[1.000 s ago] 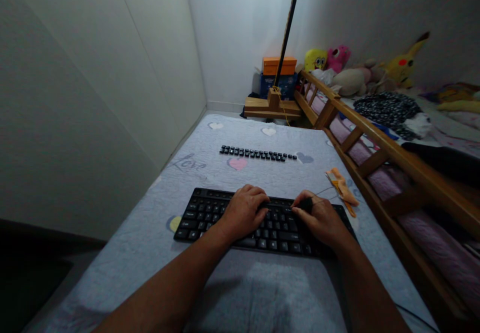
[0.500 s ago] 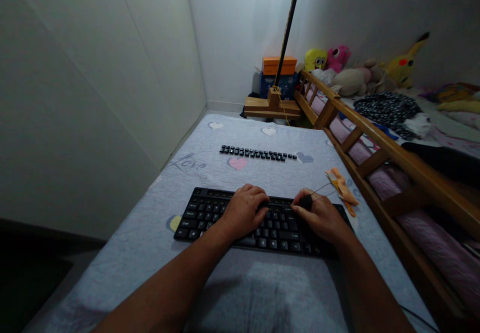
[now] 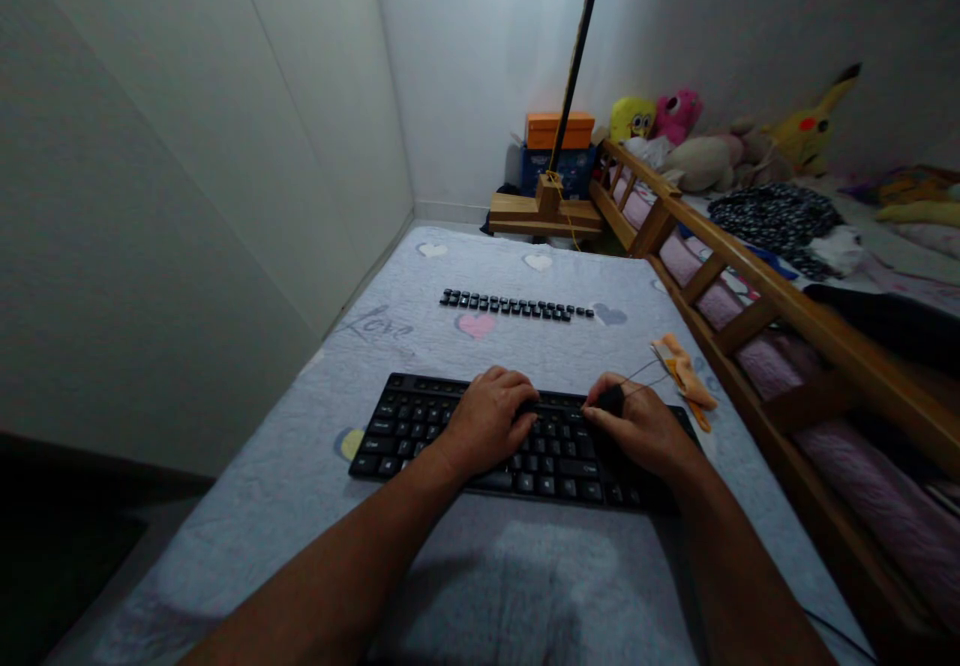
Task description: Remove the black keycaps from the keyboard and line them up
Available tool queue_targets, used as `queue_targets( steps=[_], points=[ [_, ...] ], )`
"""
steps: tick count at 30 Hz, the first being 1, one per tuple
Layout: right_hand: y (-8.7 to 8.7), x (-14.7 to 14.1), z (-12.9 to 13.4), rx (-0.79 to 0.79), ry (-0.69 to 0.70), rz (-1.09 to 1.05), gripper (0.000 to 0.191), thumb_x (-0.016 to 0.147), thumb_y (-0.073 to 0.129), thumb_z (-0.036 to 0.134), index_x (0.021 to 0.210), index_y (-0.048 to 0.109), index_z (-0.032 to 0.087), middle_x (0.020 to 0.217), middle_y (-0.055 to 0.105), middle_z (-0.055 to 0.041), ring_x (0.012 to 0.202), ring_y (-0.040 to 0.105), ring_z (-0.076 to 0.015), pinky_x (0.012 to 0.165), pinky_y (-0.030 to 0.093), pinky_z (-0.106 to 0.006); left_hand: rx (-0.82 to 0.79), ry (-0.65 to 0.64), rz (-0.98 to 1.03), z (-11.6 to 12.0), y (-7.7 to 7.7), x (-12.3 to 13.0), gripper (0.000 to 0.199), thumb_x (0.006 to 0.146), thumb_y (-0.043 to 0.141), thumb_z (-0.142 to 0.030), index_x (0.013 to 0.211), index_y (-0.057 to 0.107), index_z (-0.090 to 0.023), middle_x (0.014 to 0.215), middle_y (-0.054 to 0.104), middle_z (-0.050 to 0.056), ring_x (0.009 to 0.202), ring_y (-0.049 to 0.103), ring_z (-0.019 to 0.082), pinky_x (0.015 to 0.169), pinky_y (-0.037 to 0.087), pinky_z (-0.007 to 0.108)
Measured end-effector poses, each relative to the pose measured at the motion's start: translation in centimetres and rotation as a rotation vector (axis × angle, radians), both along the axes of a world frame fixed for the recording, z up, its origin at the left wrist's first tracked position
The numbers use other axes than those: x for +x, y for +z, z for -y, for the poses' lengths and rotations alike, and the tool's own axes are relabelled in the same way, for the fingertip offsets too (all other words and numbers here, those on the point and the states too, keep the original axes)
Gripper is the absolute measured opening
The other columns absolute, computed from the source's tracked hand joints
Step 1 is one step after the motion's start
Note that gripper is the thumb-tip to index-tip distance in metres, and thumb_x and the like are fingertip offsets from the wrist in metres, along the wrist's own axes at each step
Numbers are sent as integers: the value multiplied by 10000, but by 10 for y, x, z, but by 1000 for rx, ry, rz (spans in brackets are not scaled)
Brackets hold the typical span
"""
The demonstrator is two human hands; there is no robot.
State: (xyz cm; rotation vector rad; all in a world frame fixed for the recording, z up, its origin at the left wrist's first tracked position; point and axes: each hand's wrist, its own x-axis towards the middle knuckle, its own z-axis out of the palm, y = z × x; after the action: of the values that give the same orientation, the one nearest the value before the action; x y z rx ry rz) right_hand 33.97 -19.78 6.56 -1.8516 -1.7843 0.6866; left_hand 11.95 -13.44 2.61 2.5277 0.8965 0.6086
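A black keyboard (image 3: 424, 426) lies on the patterned bed cover. My left hand (image 3: 491, 421) rests over its middle, fingers bent onto the keys near the top row; whether anything is under the fingertips is hidden. Over the right part of the keyboard, my right hand (image 3: 634, 421) is closed on a small tool with a black handle (image 3: 611, 399) and thin wires that stick out to the upper right. Beyond the keyboard, loose black keycaps (image 3: 510, 306) sit in rows on the cover. An orange cloth (image 3: 690, 376) lies right of my right hand.
A wooden bed rail (image 3: 780, 306) runs along the right side, with plush toys behind it. At the far end stands a wooden base (image 3: 546, 211) with a black pole, near an orange box (image 3: 559, 131). A cable lies at the lower right.
The wires of the tool in my right hand have tilted slightly. Both hands otherwise stay in nearly the same places.
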Motion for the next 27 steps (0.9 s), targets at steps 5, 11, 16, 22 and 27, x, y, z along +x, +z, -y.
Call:
queue_targets(
  steps=[5, 11, 16, 22, 27],
  points=[
    [-2, 1, -1, -2, -4, -28, 102, 775, 569, 299, 798, 599, 204, 659, 620, 11, 630, 576, -157, 584, 409, -258, -4, -1, -3, 0, 0, 0, 212, 830, 595, -239, 1028, 660, -198, 1080, 656, 48, 1033, 523, 235, 927, 428, 397],
    [1, -6, 1, 33, 0, 73, 81, 786, 550, 270, 796, 601, 208, 717, 651, -10, 694, 601, -178, 653, 423, -282, 5, 5, 3, 0, -1, 0, 218, 828, 593, -227, 1034, 658, -197, 1084, 656, 51, 1038, 522, 235, 931, 427, 399],
    [0, -14, 9, 31, -5, 126, 62, 800, 546, 251, 821, 590, 212, 754, 656, -14, 720, 601, -184, 696, 431, -299, 10, 8, 12, -1, -2, 0, 214, 828, 600, -232, 1031, 656, -196, 1084, 654, 47, 1038, 524, 227, 928, 431, 390],
    [-9, -16, 13, 110, 13, 143, 25, 803, 539, 223, 796, 561, 214, 785, 655, -24, 755, 599, -192, 720, 438, -313, 12, 12, 8, 0, -2, 0, 212, 828, 596, -227, 1029, 658, -200, 1080, 654, 52, 1036, 527, 231, 930, 429, 397],
    [-13, -14, 13, 128, 7, 178, 29, 815, 533, 233, 808, 555, 215, 785, 656, -30, 751, 609, -198, 713, 436, -313, 12, 5, 13, 0, -2, 0, 206, 828, 599, -226, 1024, 655, -197, 1075, 657, 45, 1034, 524, 227, 930, 430, 391]
  ],
)
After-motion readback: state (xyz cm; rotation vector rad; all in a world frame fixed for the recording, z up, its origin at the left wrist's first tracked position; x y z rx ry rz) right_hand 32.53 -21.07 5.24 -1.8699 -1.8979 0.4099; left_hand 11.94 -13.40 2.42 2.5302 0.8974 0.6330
